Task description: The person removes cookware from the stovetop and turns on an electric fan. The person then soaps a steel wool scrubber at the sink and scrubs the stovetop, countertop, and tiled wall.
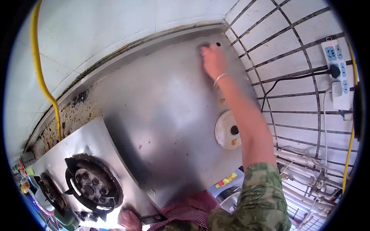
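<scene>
My right hand (pixel 214 61), a bangle on its wrist, reaches to the far right corner of the stainless steel counter (pixel 162 104). Its fingers are closed on a dark grey, pad-like thing (pixel 203 46), blurred by motion and pressed to the metal beside a small dark hole (pixel 218 44). At the bottom, my left hand (pixel 130 220) rests by the front edge of the gas stove (pixel 111 148). Only part of it shows, and its finger pose is unclear.
A round whitish lid (pixel 225 131) with a dark knob lies under my right forearm. Burners with black pan supports (pixel 69 177) stand at left. A yellow hose (pixel 38 69) runs down the wall. A power strip (pixel 337 73) and pipes (pixel 304 169) are at right.
</scene>
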Demonstrator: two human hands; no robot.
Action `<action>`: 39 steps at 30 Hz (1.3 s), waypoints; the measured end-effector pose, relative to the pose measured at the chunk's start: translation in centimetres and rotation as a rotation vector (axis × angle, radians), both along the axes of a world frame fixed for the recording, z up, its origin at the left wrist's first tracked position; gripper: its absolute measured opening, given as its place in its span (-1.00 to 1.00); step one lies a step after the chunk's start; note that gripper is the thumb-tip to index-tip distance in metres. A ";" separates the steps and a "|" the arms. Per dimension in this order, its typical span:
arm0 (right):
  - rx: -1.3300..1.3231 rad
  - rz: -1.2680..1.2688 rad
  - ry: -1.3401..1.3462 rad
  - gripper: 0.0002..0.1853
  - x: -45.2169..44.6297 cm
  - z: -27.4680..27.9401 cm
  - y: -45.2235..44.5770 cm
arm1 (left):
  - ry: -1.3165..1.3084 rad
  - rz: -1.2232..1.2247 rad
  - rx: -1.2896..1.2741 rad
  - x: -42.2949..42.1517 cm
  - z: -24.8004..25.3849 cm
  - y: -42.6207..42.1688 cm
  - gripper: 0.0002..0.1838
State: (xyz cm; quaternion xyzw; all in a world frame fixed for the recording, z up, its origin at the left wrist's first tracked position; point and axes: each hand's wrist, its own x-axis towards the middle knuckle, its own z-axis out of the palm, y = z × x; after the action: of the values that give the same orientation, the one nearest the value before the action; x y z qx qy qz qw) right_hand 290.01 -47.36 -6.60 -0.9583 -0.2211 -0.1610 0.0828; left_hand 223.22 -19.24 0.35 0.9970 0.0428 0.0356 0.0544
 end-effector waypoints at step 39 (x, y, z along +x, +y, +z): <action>0.008 -0.017 0.222 -0.65 -29.3 6.1 -15.3 | -0.041 0.350 -0.226 7.9 3.9 -2.8 -0.88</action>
State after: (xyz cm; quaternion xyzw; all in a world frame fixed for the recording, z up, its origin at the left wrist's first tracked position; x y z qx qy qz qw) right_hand 260.67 -62.62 -0.54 -0.9717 -0.2020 -0.0553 0.1091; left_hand 231.12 -22.02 4.29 0.9610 0.2178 0.0599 0.1595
